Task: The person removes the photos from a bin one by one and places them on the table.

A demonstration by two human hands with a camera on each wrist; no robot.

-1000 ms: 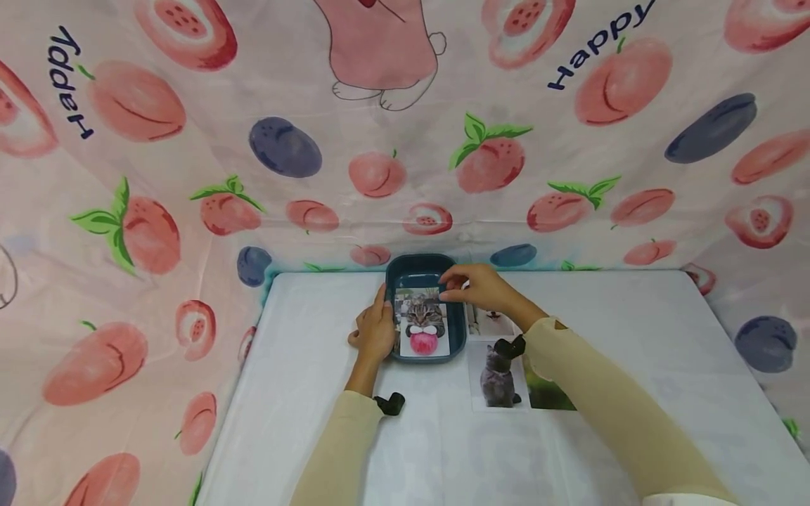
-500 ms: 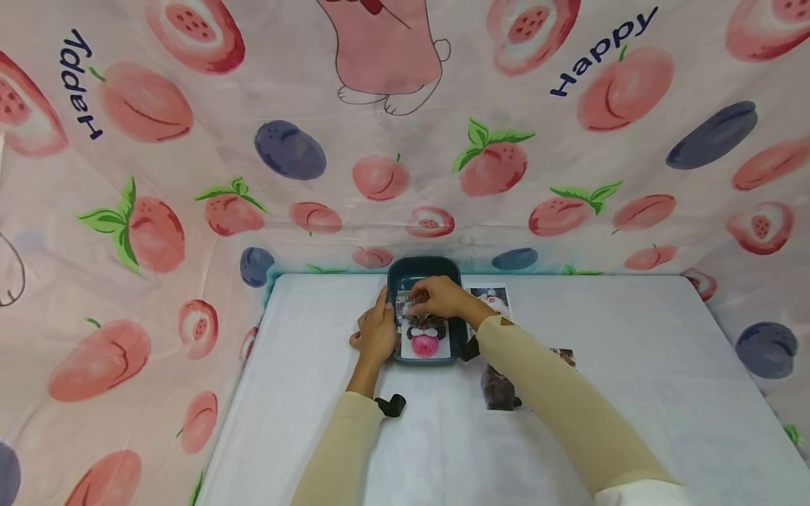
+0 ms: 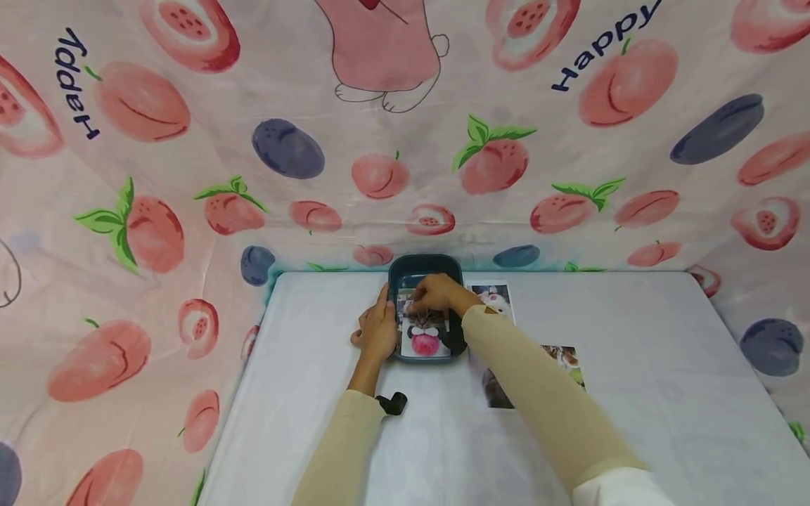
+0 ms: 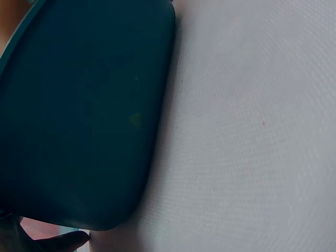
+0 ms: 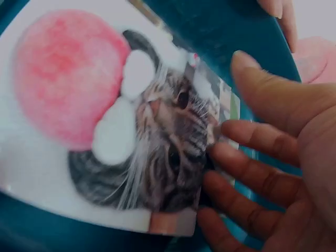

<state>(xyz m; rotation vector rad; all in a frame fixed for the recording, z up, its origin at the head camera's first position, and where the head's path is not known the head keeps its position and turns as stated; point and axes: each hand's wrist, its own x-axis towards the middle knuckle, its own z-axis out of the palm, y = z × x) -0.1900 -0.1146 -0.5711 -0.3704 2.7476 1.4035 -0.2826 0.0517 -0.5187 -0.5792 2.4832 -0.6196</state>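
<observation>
A dark teal rectangular tray (image 3: 411, 262) lies near the table's back edge. Inside it is a photo (image 3: 424, 345) of a tabby cat with a pink ball. My left hand (image 3: 378, 332) holds the tray's left side, with fingertips (image 5: 272, 6) at the rim in the right wrist view. Over the tray's upper part reaches my right hand (image 3: 438, 292). Its fingers (image 5: 252, 168) are spread loosely and touch the photo's far edge, while the thumb (image 5: 252, 79) stands apart from it. A strip of another picture shows beyond that edge, partly hidden by the fingers.
To the right of the tray lie several more photos: one of a white animal (image 3: 495, 299), a grey cat (image 3: 496, 392) and a partly covered one (image 3: 565, 360). My right sleeve (image 3: 538, 393) hides parts of them. A fruit-print cloth (image 3: 405, 140) hangs behind the white table (image 3: 304, 309).
My right hand has moved left from the tray's right rim to above the photo's upper part, then stayed nearly there. My left hand keeps its place on the tray.
</observation>
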